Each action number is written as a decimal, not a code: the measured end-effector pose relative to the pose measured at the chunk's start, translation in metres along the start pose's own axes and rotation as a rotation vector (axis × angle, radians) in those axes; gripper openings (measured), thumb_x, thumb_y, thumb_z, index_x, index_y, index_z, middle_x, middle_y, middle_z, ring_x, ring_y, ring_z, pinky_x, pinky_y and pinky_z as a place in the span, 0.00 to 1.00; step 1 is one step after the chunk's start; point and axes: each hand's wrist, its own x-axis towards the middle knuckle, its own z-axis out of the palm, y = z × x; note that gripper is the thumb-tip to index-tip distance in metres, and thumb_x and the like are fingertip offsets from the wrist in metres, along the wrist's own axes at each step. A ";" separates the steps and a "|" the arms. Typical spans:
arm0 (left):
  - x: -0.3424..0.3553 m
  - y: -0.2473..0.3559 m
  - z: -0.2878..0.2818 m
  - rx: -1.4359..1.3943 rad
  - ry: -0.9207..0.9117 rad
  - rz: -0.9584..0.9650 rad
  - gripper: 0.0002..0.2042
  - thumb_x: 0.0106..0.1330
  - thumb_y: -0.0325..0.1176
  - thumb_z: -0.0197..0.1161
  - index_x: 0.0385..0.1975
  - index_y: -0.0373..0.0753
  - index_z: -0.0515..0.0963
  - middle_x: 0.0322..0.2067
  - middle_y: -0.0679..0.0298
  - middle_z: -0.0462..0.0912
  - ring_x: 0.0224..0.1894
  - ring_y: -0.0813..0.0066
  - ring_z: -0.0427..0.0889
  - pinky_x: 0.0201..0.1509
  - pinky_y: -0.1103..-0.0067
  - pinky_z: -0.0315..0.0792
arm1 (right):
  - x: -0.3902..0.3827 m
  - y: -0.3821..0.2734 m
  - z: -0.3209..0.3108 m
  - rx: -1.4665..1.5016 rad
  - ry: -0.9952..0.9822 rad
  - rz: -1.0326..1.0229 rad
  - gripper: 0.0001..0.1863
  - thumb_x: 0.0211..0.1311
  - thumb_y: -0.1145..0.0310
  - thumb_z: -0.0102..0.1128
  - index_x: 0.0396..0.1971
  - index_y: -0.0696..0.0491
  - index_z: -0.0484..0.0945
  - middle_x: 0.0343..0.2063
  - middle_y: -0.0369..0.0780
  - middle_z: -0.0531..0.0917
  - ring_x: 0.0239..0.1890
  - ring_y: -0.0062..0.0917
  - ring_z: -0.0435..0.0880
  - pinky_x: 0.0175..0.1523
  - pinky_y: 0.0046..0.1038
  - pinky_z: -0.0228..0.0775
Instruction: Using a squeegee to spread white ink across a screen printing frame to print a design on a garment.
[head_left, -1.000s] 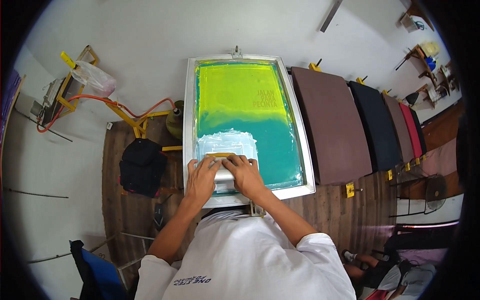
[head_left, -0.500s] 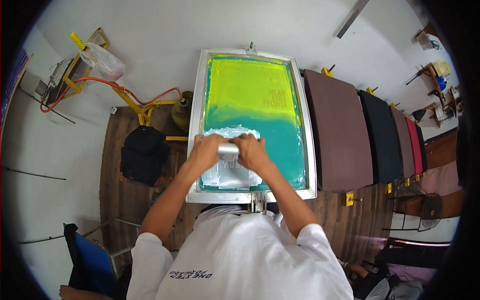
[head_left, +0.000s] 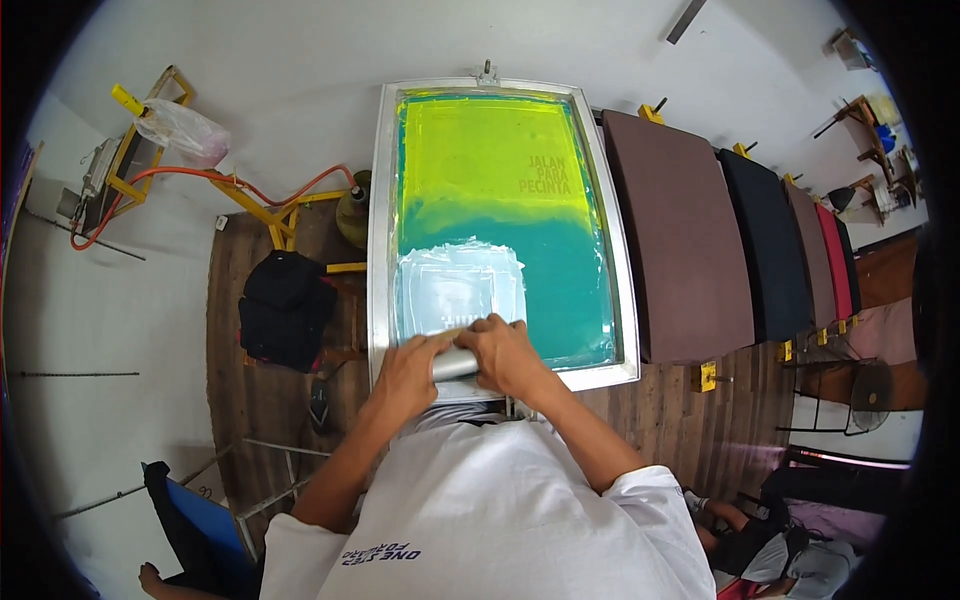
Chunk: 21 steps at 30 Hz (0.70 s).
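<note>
A metal-framed printing screen [head_left: 620, 270] stretches out in front of me. Its mesh is yellow-green at the far end and teal nearer, with reddish lettering at the far right. White ink [head_left: 460, 272] covers a rough square on the near left, around a small design. At the near edge of that patch is a squeegee with a silver handle [head_left: 456, 364]. My left hand [head_left: 406, 370] is closed round its left end, my right hand [head_left: 505, 356] round its right part. The squeegee's blade is hidden beneath my hands and the handle.
Brown, black and red padded boards [head_left: 680, 240] stand in a row to the right, with yellow clamps. Dark folded cloth [head_left: 285, 310] lies at left, near a greenish gas cylinder [head_left: 353, 215] with an orange hose. Another person [head_left: 770, 545] is at lower right; someone's forearm shows lower left.
Both hands have drawn the squeegee toward me, from the middle of the white patch to its near edge. More of the white ink and the design now shows.
</note>
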 end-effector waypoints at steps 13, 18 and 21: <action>0.117 0.003 -0.014 0.087 -0.089 0.085 0.19 0.49 0.17 0.61 0.43 0.36 0.83 0.35 0.47 0.85 0.41 0.48 0.84 0.49 0.62 0.76 | 0.051 0.057 -0.051 -0.040 0.029 0.151 0.21 0.43 0.77 0.62 0.42 0.45 0.83 0.37 0.40 0.86 0.44 0.39 0.84 0.47 0.50 0.66; 0.114 -0.004 -0.007 0.050 -0.128 0.078 0.19 0.49 0.16 0.61 0.43 0.37 0.84 0.37 0.46 0.85 0.42 0.48 0.84 0.49 0.62 0.76 | 0.043 0.056 -0.040 0.019 0.075 0.147 0.19 0.41 0.77 0.62 0.39 0.49 0.84 0.32 0.45 0.85 0.39 0.45 0.84 0.44 0.46 0.77; 0.083 0.008 -0.002 0.065 -0.157 0.049 0.20 0.50 0.17 0.62 0.45 0.37 0.83 0.37 0.47 0.84 0.42 0.48 0.84 0.48 0.61 0.77 | 0.016 0.048 -0.024 0.047 0.121 0.078 0.22 0.39 0.77 0.64 0.41 0.50 0.84 0.32 0.46 0.85 0.38 0.46 0.83 0.44 0.44 0.78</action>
